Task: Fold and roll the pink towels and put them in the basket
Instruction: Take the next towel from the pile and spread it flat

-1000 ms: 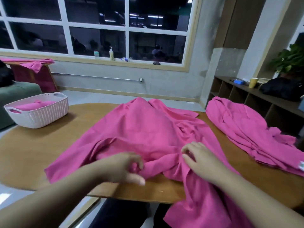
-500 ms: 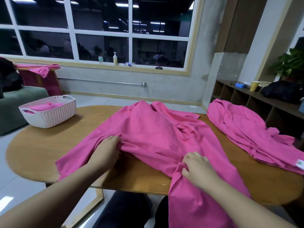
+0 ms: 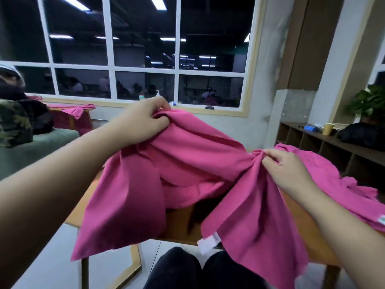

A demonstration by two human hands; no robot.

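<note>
Two bare forearms are seen reaching in from the lower corners, no sleeves shown anywhere behind the fingers. The left hand (image 3: pixel 141 119) and right hand (image 3: pixel 289 170) are left uncovered; no rings, watch or gloves. Well below the fingers, dark trousers (image 3: pixel 204 268) are worn over both knees.
</note>
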